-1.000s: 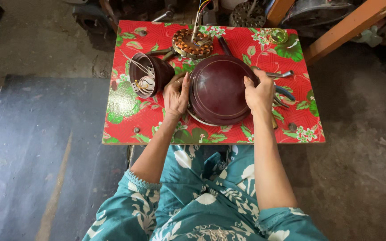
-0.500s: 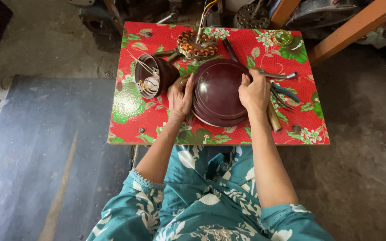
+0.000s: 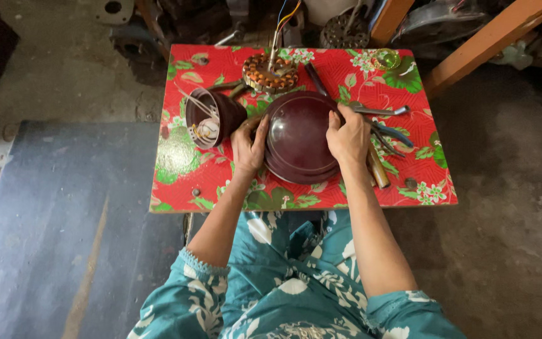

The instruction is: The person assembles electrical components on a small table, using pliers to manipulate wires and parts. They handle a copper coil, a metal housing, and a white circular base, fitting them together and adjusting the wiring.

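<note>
Far left of the red floral table: dark brown cup-shaped housing tipped on its side, open mouth facing left, pale wires and a small white part visible inside. Just behind and right of it: round copper-wound stator, coloured wires running up from it off the back edge.

Left hand: fingers curled onto the left rim of the dark maroon round cover, thumb on the rim, closed grip on the cover's edge. It sits between the cup housing and the cover, close to both.

Cover: centre of the table, a smooth glossy face up, lying flat or nearly so; its underside is hidden. Cannot tell if it is one piece or two stacked; a second rim line shows along its lower edge.

Right hand: clamped on the cover's right rim, fingers over the top edge, palm against the side. Both hands hold the same cover from opposite sides.

Right of that hand: loose hand tools lying on the tablecloth, including a wooden-handled tool partly under the wrist. Back right corner: small yellow-green glass object.
</note>
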